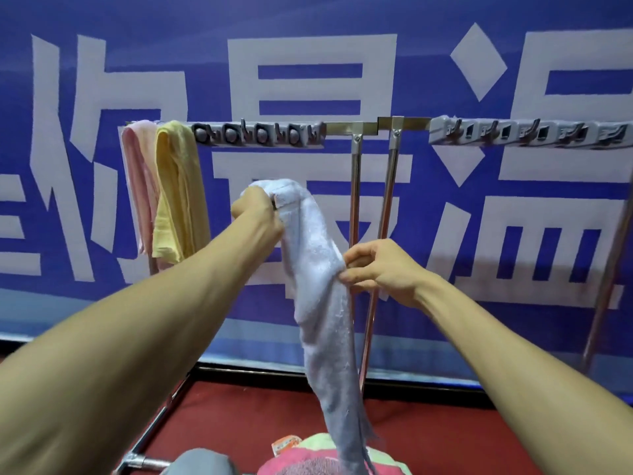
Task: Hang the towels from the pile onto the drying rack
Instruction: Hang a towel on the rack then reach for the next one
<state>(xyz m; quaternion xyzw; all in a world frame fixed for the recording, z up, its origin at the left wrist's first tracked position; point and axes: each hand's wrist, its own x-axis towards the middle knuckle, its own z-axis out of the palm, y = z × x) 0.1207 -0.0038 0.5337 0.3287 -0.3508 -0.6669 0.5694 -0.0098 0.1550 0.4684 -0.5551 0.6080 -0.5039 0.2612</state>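
My left hand (257,214) is clenched round the top end of the white towel (318,269), which bunches over my knuckles and hides my fingertips. My right hand (380,269) pinches the towel's edge lower down, thumb and forefinger closed on the cloth; the other fingers curl behind it, and I cannot see how far they reach. The towel hangs in the air in front of the drying rack (346,126), not touching its top bar, and its tail drops onto the pile (308,454) at the bottom edge. The pile is cut off there: I make out pink and pale green cloth and an orange tag, no more. A grey rounded shape (202,461) beside it is too cropped to identify.

On the rack's left end hang a pink towel (137,173) and a yellow towel (178,186), touching, the yellow partly covering the pink. My left forearm hides the rack's lower left leg. The rack's right end runs out of view.
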